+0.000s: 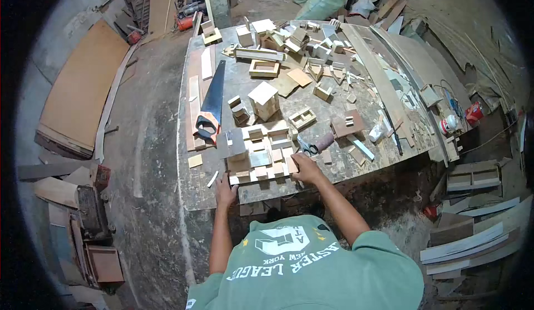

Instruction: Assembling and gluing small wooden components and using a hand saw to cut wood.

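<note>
A small wooden model building (257, 172), made of light blocks and walls with a grey-brown flat-roofed tower at its left, sits at the near edge of the worktable. My left hand (225, 192) grips its near left corner, fingers bent against the base. At the opposite end, my right hand (306, 170) is closed around the right edge, its fingertips partly hidden. Scissors (307, 146) lie just beyond my right hand, beside a brownish roll (324, 141). Left of the model rests a handsaw (213, 98) with an orange and black handle.
A box-shaped wooden tower (263, 101) and a small open frame (302, 118) stand beyond the model. Many wooden offcuts crowd the table's (225, 110) far side. Long planks (378, 82) run along the right. Boards (83, 87) lean at the left wall.
</note>
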Motion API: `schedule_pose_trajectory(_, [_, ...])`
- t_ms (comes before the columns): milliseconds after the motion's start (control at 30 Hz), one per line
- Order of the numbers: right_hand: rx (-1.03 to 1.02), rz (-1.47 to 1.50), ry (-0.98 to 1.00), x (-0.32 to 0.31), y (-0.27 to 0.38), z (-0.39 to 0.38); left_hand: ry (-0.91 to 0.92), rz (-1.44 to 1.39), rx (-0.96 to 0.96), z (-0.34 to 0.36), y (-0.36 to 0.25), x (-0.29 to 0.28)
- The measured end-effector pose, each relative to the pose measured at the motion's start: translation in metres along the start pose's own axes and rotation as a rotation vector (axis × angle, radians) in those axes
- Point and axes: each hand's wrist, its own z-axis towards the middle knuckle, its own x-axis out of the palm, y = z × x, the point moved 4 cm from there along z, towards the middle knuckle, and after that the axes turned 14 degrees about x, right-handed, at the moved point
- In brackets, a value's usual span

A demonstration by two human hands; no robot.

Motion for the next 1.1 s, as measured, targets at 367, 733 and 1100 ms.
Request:
schedule_pose_trajectory(367, [-0.011, 0.012, 0.039, 0.007, -0.006, -0.001, 0.046, 0.028, -0.051, -0.001, -0.001, 0.000])
schedule_pose_trajectory(733, [-0.023, -0.029, 0.054, 0.004, 0.003, -0.004, 0.016, 0.012, -0.025, 0.000, -0.001, 0.002])
schedule_pose_trajectory(1100, [0.046, -0.045, 0.118, 0.013, 0.008, -0.003, -0.033, 0.048, 0.026, -0.008, 0.017, 0.007])
